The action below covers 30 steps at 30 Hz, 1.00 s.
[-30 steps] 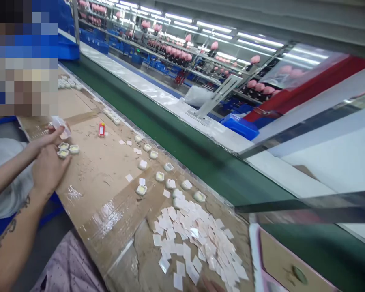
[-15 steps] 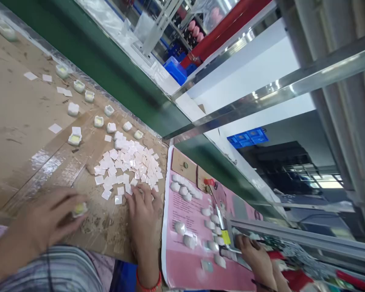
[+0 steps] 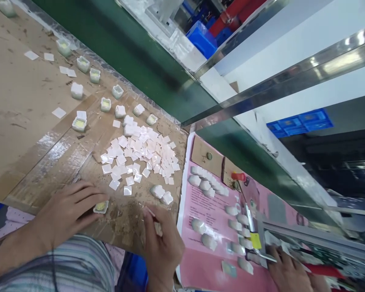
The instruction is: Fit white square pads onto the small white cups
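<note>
My left hand [image 3: 76, 205] holds a small white cup with yellow filling [image 3: 101, 207] between its thumb and fingers, open side up. To its right, my right hand [image 3: 164, 239] is closed in a pinch on a thin white square, seen almost edge-on at the fingertips. Just past the right hand lie two small white pieces [image 3: 162, 193], side by side. Beyond both hands spreads a heap of loose white squares [image 3: 146, 148]. Several similar cups stand behind the heap, among them one with yellow filling [image 3: 79, 123] and one with a white square on top [image 3: 77, 90].
The brown cardboard-covered table [image 3: 27, 121] ends at a green wall strip [image 3: 134, 69]. On the right, a pink printed sheet [image 3: 207, 263] carries rows of white pieces [image 3: 208, 242] and a tool with a red end [image 3: 239, 176]. Another person's hand [image 3: 287, 267] is beside it.
My right hand has drawn back from the heap towards me, now pinching a white square, and uncovered two white pieces. My left hand has brought its cup rightward, closer to it. The view has shifted.
</note>
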{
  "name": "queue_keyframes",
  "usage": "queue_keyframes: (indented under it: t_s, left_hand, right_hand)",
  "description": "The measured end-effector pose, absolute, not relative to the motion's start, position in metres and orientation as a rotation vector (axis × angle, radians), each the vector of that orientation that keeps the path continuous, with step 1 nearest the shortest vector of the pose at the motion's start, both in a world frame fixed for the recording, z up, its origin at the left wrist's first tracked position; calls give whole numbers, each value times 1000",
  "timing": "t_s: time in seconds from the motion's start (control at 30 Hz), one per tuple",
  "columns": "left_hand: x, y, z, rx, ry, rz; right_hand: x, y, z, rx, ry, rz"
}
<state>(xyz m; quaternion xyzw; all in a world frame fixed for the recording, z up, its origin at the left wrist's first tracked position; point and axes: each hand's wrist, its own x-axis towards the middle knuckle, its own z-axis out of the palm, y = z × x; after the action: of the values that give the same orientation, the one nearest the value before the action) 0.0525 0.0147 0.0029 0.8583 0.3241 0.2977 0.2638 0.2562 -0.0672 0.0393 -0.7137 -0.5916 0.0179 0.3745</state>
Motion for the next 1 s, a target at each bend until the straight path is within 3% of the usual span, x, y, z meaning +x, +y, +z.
queue_keyframes:
  t_s: [0.23,0.3,0.53,0.7,0.87,1.0]
  left_hand:
    - [63,2,5,2513,977,662]
    - [61,3,7,2475,950,677]
    - [49,23,10,2346,648,442]
    - [58,11,6,2354,868,588]
    - [55,9,4,2177,760,594]
    - [51,11,12,2212,719,680]
  right_hand:
    - [212,-98,19,-1660,-857,856]
    - [205,-101,17,-1585,-691,949]
    - [213,-95,17,-1477,-920,750]
    - [210,-96,6,-1480,-811,678]
    - [199,-98,2,-1374,-679,800]
    - [201,-98,5,-1385,-847,673]
